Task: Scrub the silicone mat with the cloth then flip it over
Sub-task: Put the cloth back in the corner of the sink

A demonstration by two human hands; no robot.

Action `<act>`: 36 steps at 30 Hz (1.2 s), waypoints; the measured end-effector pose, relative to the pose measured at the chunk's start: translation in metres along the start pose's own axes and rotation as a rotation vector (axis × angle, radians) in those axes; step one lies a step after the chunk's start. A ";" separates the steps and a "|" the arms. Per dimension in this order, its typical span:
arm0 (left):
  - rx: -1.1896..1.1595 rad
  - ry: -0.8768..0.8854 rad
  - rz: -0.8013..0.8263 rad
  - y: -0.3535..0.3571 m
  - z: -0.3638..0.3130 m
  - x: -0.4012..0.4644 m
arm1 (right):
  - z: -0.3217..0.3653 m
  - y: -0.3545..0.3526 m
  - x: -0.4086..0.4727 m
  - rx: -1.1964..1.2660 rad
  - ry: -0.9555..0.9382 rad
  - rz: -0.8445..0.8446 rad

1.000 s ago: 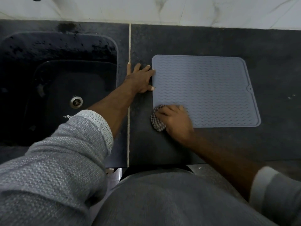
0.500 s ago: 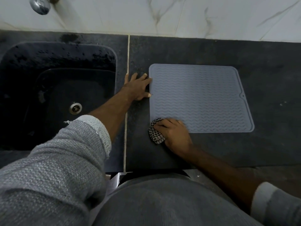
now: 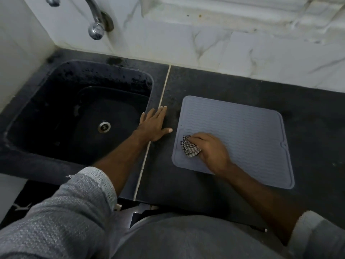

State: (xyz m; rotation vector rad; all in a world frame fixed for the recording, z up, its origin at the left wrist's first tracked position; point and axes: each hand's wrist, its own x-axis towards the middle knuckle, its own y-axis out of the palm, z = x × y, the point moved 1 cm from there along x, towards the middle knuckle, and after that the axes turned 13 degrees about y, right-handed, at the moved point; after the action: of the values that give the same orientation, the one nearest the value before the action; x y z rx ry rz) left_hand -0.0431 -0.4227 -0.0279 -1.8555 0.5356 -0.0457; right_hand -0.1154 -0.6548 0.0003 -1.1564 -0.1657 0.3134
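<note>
Flat on the dark bench [image 3: 242, 86], right of the pale seam [image 3: 164, 94]: grey silicone mat [image 3: 242, 139], ridged face up, small notch on its right edge. Over the mat's near-left part, right hand [image 3: 211, 150], fingers [image 3: 200, 138] curled and clenched on a checked cloth [image 3: 189, 148], pressing it against the mat; cloth bunched, sticking out to the left of the knuckles, well inside the mat's left edge. Left of the mat and apart from it, left hand [image 3: 154, 126] spread palm down across the seam, fingers [image 3: 160, 113] released and straight, gripping nothing, thumb pointing toward the mat without touching it. Further left, black sink [image 3: 46, 101] with a round drain [image 3: 104, 126]; above it a chrome tap [image 3: 96, 21] against the marble wall [image 3: 224, 43]. Grey knit sleeve [image 3: 74, 202] on the left arm.
</note>
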 end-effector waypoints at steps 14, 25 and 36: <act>0.049 -0.239 -0.304 -0.016 0.020 -0.085 | 0.026 -0.024 0.106 -0.153 -0.263 0.053; 0.098 -0.452 -0.340 -0.066 0.127 -0.167 | 0.170 0.009 0.183 -0.262 -0.487 -0.020; 0.143 -0.470 -0.341 -0.134 0.275 -0.200 | 0.298 0.056 0.292 -0.244 -0.531 -0.015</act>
State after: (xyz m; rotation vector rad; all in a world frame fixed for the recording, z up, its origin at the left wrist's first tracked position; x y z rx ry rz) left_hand -0.0967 -0.0678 0.0424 -1.7222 -0.1080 0.1197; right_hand 0.0654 -0.2794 0.0573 -1.2909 -0.6928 0.5961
